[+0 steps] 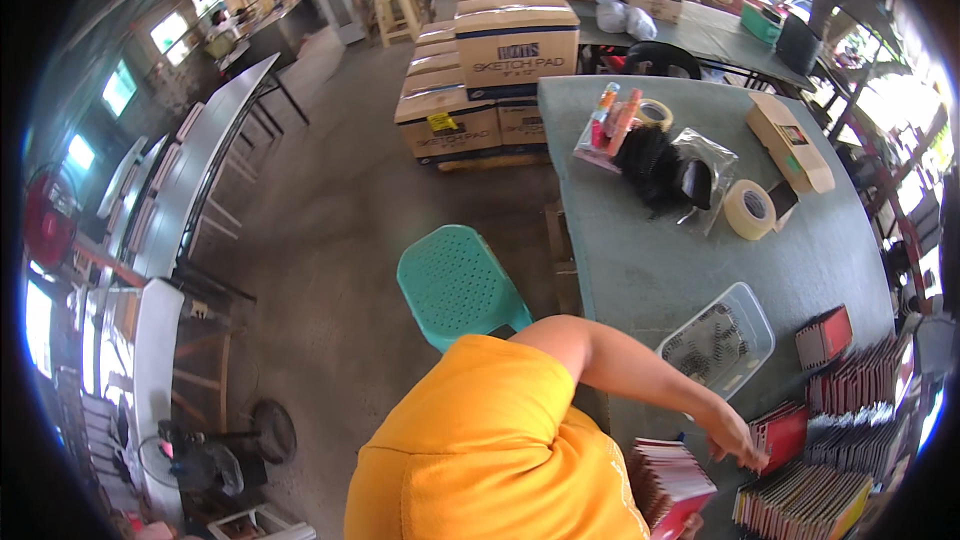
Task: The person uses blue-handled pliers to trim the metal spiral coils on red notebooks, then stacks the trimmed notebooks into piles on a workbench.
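My left arm reaches across the table to the right, and my left hand (735, 437) is at the edge of a small pile of red-covered notebooks (785, 432). Its fingers point down and stretch out, thumb apart, with the fingertips at the pile. Lower down, a thick stack of notebooks (672, 480) with a red cover leans near my body. Only a few fingers of my right hand (691, 526) show, closed around that stack's lower end. Rows of bound notebooks (805, 505) stand beside them. A clear plastic tub (757, 325) holds dark wire bindings.
The grey-green table (650, 240) also bears tape rolls (750, 210), a black bristly bundle (648, 165), bottles (622, 120) and an open carton (792, 145). A green stool (455, 280) stands beside me. Stacked boxes (515, 40) rise beyond; a long table (205, 160) runs along the left.
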### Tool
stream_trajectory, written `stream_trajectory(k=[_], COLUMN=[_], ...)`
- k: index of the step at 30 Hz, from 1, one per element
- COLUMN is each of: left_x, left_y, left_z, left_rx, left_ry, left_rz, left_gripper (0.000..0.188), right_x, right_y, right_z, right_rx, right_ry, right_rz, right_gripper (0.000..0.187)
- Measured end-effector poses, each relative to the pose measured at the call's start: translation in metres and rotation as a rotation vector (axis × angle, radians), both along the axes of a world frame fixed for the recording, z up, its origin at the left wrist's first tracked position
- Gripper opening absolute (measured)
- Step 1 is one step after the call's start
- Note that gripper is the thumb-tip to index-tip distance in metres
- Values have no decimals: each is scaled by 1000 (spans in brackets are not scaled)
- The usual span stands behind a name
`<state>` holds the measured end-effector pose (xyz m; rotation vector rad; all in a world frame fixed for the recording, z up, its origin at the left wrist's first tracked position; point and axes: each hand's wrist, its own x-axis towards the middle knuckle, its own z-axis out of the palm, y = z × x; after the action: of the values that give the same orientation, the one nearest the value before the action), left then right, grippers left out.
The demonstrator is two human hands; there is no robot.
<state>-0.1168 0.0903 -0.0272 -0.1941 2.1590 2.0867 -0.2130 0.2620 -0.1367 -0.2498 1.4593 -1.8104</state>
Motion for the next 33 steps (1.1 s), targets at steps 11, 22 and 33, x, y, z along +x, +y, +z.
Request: stream_trajectory(k=[11, 22, 33], left_x=[27, 95, 48], left_y=[10, -19, -105], left_z=[-40, -29, 27], left_rx=[521, 561, 809], left_ry=[-312, -303, -83], left_rz=[-668, -519, 115], left_gripper=[45, 102, 80], right_x=[3, 28, -4], right_y=[-17, 40, -57], right_z=[-5, -14, 109], right_rx=[63, -32, -388], right_ry=[-59, -542, -530], right_rz=[163, 181, 274], right_gripper=[72, 71, 65])
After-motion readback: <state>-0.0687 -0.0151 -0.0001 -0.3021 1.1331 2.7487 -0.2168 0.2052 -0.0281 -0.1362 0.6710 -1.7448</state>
